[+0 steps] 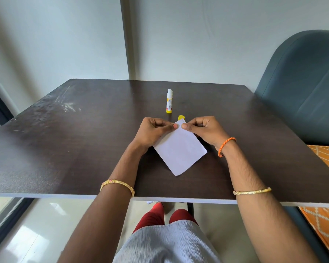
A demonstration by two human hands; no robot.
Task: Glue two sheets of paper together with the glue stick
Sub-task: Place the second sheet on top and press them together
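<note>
White paper (179, 149) lies diamond-wise on the dark table (65, 149), its far corner lifted slightly. My left hand (154, 132) and my right hand (203, 130) both pinch that far corner between thumb and fingers, thumbs almost touching. Whether it is one sheet or two stacked sheets I cannot tell. The glue stick (169, 101), white and yellow, stands upright and uncapped just beyond the hands. Its yellow cap (181, 117) lies on the table right behind the paper's corner.
A teal padded chair (300, 88) stands at the table's right side, with an orange patterned cloth (325, 162) below it. A grey wall rises just behind the table's far edge. Smudges mark the table's left part.
</note>
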